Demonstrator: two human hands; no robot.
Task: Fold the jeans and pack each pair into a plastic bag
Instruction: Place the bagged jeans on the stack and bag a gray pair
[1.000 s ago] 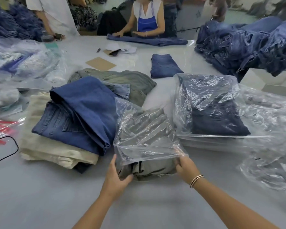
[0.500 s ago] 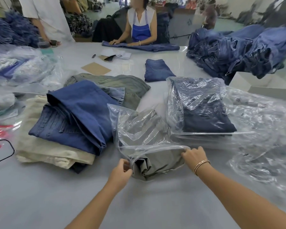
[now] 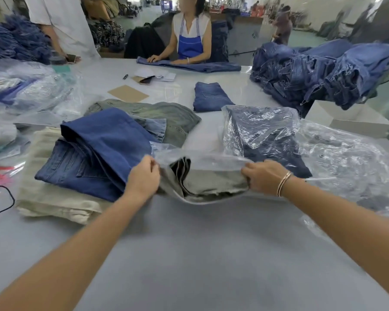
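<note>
A folded grey-green pair of jeans (image 3: 211, 184) lies inside a clear plastic bag (image 3: 202, 159) on the grey table, its folded end showing at the bag's mouth toward me. My left hand (image 3: 144, 176) pinches the left edge of the bag's opening. My right hand (image 3: 262, 176), with bracelets at the wrist, grips the right edge of the opening. The bag's mouth is lifted a little off the table between both hands.
Left of the bag lies a stack of blue jeans (image 3: 99, 151) on cream jeans (image 3: 54, 200), with olive jeans (image 3: 164, 115) behind. A bagged dark pair (image 3: 263, 135) and loose plastic (image 3: 350, 162) lie right. A denim heap (image 3: 323, 68) and a seated person (image 3: 189, 39) are beyond.
Both hands moved from the sides of the bagged jeans to the bag's open edge, took hold of it and raised the mouth. The bag now lies flatter over the jeans.
</note>
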